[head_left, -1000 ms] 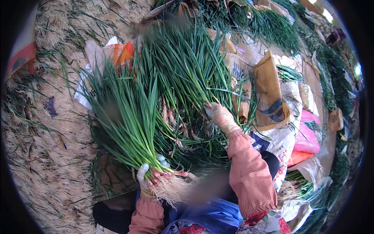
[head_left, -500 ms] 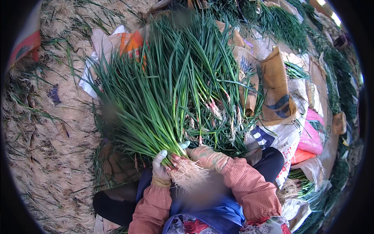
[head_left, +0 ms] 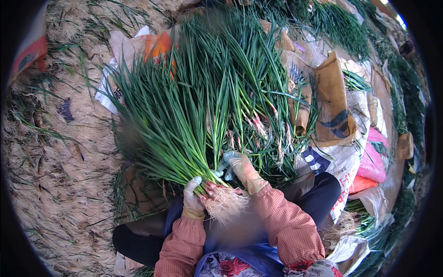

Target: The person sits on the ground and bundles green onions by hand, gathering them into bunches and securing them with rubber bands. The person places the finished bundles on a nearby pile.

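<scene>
My left hand [head_left: 193,195], in a pale glove, is closed around a thick bunch of scallions [head_left: 191,154] just above the roots. The pale, stringy roots [head_left: 226,203] hang toward my lap, and the long green leaves fan away to the far left. My right hand [head_left: 238,167], in a stained pale glove, is beside the bunch's right side, close to the lower ends of other stalks. Its fingers are bent and apart, with no stalk seen between them. More loose scallions [head_left: 256,122] with reddish-white bases lie just beyond my right hand.
Dry pale roots [head_left: 69,184] cover the ground at left. A white-and-orange sack [head_left: 124,51] lies under the far leaves. At right are an upright brown paper bag [head_left: 330,92], a printed white sack [head_left: 346,161] and a pink bag [head_left: 373,159]. Further scallion heaps [head_left: 337,27] stretch along the far right.
My right hand has moved away from the root end of the bunch, up toward the loose stalks. My left hand keeps its hold in nearly the same place.
</scene>
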A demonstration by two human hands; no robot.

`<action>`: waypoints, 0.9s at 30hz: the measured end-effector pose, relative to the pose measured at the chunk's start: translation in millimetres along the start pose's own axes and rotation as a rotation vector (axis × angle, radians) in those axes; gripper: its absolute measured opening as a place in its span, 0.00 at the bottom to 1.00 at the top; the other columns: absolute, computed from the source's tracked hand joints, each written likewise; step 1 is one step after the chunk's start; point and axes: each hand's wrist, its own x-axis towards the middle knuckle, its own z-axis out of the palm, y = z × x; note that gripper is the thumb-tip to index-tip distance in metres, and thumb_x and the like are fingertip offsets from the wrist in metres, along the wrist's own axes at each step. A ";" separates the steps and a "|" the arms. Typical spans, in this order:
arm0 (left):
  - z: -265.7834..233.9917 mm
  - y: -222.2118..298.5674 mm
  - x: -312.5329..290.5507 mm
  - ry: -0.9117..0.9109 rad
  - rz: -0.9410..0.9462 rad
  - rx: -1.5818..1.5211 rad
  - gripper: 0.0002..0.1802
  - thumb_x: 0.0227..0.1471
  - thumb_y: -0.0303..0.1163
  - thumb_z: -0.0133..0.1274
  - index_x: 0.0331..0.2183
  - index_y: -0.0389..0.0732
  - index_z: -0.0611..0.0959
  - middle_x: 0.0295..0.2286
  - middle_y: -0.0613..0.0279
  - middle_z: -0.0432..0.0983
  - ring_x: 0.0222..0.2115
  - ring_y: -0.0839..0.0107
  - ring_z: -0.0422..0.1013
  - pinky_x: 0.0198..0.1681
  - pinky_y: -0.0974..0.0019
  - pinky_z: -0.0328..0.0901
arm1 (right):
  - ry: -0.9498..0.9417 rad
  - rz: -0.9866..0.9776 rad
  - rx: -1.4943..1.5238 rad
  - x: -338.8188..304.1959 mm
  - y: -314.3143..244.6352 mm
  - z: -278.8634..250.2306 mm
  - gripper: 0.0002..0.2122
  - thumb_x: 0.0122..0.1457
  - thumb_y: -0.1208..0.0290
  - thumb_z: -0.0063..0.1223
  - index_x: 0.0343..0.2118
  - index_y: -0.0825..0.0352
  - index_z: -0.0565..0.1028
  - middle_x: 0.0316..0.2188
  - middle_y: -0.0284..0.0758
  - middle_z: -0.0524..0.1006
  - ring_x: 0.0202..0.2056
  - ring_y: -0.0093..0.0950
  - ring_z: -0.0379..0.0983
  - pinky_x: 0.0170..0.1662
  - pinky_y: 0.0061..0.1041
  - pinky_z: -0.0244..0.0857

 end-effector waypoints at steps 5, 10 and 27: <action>-4.7 -6.5 -3.1 0.130 -0.045 -0.027 0.31 0.50 0.45 0.47 0.41 0.22 0.73 0.26 0.48 0.76 0.20 0.71 0.71 0.22 0.74 0.69 | 0.081 -0.063 -0.176 -8.6 -24.5 21.3 0.14 0.57 0.62 0.57 0.36 0.69 0.71 0.28 0.32 0.75 0.23 0.18 0.67 0.23 0.18 0.64; -6.2 -1.8 -4.8 -0.013 0.008 -0.090 0.28 0.50 0.39 0.47 0.44 0.22 0.71 0.27 0.46 0.76 0.21 0.68 0.68 0.25 0.74 0.67 | 0.051 -0.049 0.104 -12.1 -19.1 15.1 0.07 0.56 0.70 0.58 0.29 0.67 0.72 0.23 0.32 0.74 0.22 0.19 0.68 0.25 0.17 0.62; -20.5 -0.3 -13.4 0.032 -0.156 -0.193 0.27 0.50 0.43 0.48 0.34 0.22 0.76 0.29 0.45 0.76 0.22 0.67 0.69 0.19 0.73 0.66 | -0.259 0.122 0.236 -5.9 -16.9 10.1 0.10 0.58 0.68 0.55 0.39 0.65 0.70 0.20 0.31 0.74 0.12 0.18 0.62 0.13 0.17 0.58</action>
